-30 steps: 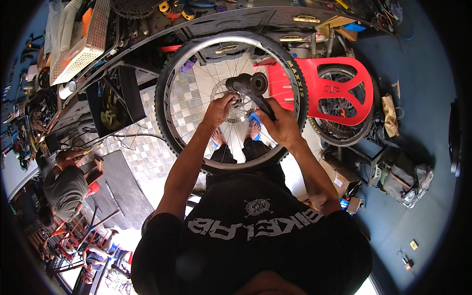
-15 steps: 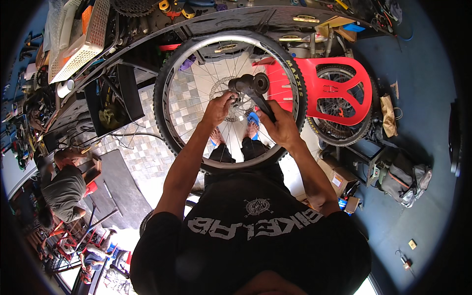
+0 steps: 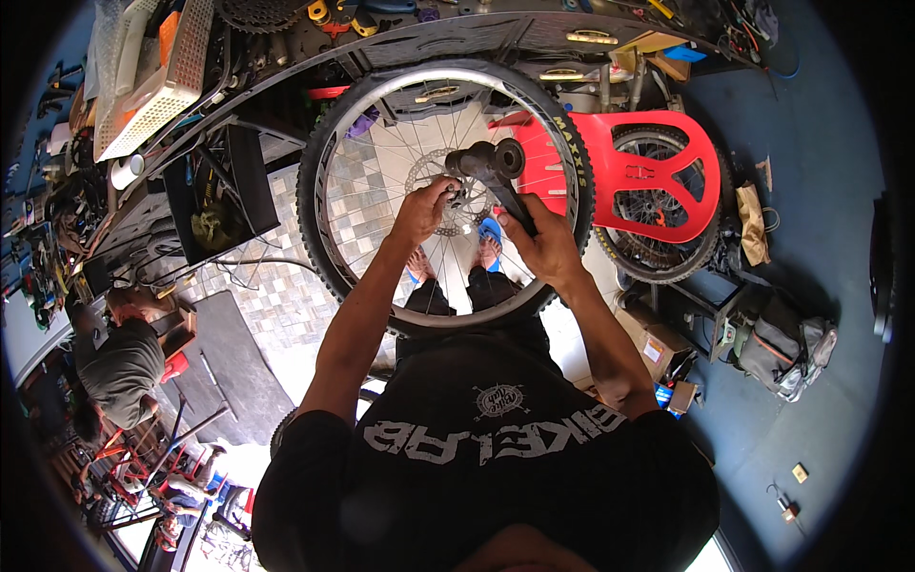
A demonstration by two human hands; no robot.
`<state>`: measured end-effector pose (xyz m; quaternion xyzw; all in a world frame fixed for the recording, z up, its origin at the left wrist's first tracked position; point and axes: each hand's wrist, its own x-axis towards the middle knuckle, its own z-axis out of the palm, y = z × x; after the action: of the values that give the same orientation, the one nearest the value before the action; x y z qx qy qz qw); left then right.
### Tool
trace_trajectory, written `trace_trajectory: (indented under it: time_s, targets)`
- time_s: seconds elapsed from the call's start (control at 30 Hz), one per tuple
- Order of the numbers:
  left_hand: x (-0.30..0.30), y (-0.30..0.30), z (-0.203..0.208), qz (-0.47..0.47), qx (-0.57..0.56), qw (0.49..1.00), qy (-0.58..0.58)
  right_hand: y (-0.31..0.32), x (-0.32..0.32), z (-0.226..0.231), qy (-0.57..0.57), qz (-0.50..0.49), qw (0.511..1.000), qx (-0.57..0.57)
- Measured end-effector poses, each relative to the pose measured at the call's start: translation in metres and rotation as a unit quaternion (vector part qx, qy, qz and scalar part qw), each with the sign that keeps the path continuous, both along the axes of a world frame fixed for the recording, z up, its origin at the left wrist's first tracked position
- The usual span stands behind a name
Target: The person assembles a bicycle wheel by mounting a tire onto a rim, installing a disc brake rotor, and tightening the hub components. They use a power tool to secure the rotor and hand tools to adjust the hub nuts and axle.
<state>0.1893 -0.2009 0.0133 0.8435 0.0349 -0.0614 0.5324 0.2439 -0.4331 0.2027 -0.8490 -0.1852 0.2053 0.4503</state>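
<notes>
A bicycle wheel with a knobby black tire (image 3: 321, 243) lies in front of me, with a thin brake disc (image 3: 420, 172) around its hub. My right hand (image 3: 547, 240) is wrapped around the handle of a black mallet (image 3: 487, 164), whose head is over the hub area. Close by the mallet head, my left hand (image 3: 425, 212) is closed, its fingers pinched at the hub. A small dark metal piece shows at those fingertips, but I cannot make out what it is. The mallet and fingers hide most of the hub.
A red plastic chair (image 3: 667, 214) and another bicycle wheel (image 3: 643, 262) stand to the right. Ahead runs a dark workbench (image 3: 419, 43) with tools on it. A white basket (image 3: 157, 105) sits at the far left. Another person (image 3: 124, 372) is bent over at the left.
The mallet head has shifted very slightly to the right. My left hand stays in the same place at the hub. The person at the left has moved a little.
</notes>
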Motion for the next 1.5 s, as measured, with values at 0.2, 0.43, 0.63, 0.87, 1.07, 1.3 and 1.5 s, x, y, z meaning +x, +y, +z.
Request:
trace_trajectory:
  time_s: [0.2, 0.43, 0.63, 0.87, 1.07, 1.3, 1.5]
  targets:
    - [0.001, 0.000, 0.002, -0.003, -0.005, 1.000, -0.018, 0.003, 0.001, 0.007, 0.037, 0.019, 0.998, -0.036]
    - [-0.002, -0.002, 0.001, 0.032, 0.022, 0.996, -0.074, 0.007, 0.001, 0.007, 0.021, 0.046, 0.997, -0.062]
    - [-0.002, -0.002, -0.010, 0.041, 0.026, 0.995, -0.093, 0.008, -0.001, 0.000, -0.008, 0.055, 0.997, -0.059]
    - [-0.004, -0.002, -0.008, 0.046, 0.027, 0.994, -0.096, 0.008, -0.002, -0.002, -0.001, 0.057, 0.995, -0.082]
    - [-0.005, 0.002, -0.006, 0.008, 0.052, 0.996, -0.071, 0.002, -0.014, -0.022, -0.108, 0.087, 0.977, -0.160]
    - [-0.004, 0.002, -0.009, 0.000, 0.023, 0.995, -0.095, -0.003, -0.025, -0.048, -0.135, 0.113, 0.958, -0.227]
    - [-0.008, 0.004, -0.013, -0.007, 0.081, 0.993, -0.081, 0.010, -0.016, -0.021, -0.098, 0.119, 0.955, -0.253]
